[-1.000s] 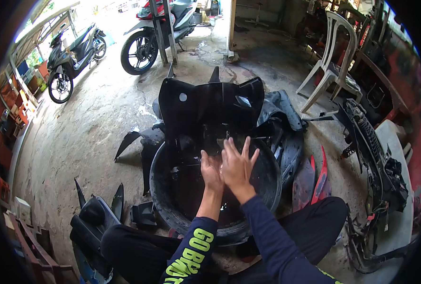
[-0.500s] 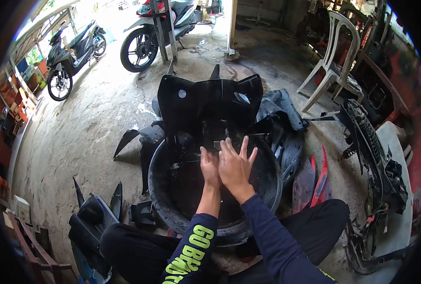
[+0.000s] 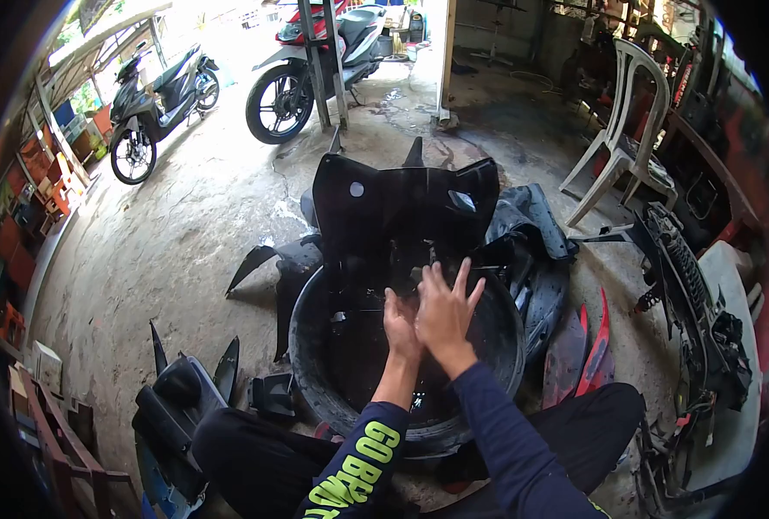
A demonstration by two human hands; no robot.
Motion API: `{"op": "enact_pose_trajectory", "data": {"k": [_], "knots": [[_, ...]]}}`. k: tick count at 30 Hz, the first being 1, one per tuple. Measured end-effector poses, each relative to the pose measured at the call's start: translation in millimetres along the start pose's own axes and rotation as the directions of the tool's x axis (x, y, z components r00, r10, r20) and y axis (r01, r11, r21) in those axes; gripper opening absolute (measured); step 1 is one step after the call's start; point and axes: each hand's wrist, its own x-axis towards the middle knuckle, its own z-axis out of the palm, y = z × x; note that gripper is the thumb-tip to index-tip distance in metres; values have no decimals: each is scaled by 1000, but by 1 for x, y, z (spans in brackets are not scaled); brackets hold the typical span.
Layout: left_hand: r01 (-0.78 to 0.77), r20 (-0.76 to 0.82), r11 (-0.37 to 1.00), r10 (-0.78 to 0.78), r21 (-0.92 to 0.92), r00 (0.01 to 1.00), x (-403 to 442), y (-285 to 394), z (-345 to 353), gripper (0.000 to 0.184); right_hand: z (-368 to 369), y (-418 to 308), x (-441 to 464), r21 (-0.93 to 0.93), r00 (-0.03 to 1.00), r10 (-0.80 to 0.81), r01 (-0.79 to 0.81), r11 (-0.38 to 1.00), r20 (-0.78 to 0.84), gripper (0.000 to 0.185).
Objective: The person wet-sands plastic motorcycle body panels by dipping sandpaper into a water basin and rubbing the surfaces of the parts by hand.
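My right hand (image 3: pixel 445 316) is held over the water-filled tub, its fingers stretched out and apart. It lies against my left hand (image 3: pixel 402 331), covering most of that hand's fingers. The left thumb points up, and the palm is turned towards the right hand. Neither hand shows an object in it. Below them stands a round black tub (image 3: pixel 305 368) with dark water inside. A large black plastic motorcycle panel (image 3: pixel 406 195) leans upright in the tub, its lower end in the water, just beyond my fingertips.
Black body panels (image 3: pixel 176 402) lie at my left knee, red fairing pieces (image 3: pixel 594 355) at my right. A motorcycle frame (image 3: pixel 696 294) lies farther right, near a plastic chair (image 3: pixel 631 138). Two parked scooters, one grey (image 3: pixel 155 108) and one red-and-white (image 3: pixel 315 69), stand behind.
The view has shifted, so the scene sits slightly farther right and lower. My hands stay together above the tub, with only a small change in how they lie against each other.
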Motion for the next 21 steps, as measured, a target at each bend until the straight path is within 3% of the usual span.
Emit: {"op": "enact_pose_trajectory", "data": {"k": [2,5,11,13,15,17,18,19,21], "knots": [[54,23,994,-53,-90,998,-6,4,8,54,-2,5,23,-55,998,3,-6,998,-57,24],[66,37,992,-62,-112,997,-7,7,14,54,7,6,28,-88,994,-1,-8,996,-106,26],[53,-75,999,-52,12,996,-2,3,-6,49,-26,-5,-30,57,990,-133,135,989,-48,23],[82,17,996,-81,-41,997,-1,8,-1,49,-34,1,-39,64,988,-147,149,987,-42,22],[107,64,987,-100,-118,993,-5,11,11,46,-40,11,-50,190,993,-2,24,982,-117,22],[115,-175,992,-103,56,979,-3,9,27,39,-34,28,-59,301,979,147,-100,948,-140,22],[148,-251,986,-123,81,960,0,7,32,27,-30,37,-62,431,945,324,-277,859,-37,22],[147,-255,986,-123,77,959,4,3,26,27,-23,47,-65,530,875,475,-446,721,91,24],[222,-302,952,-153,210,941,13,-6,10,20,5,75,-75,513,723,655,-657,553,220,21]]}}
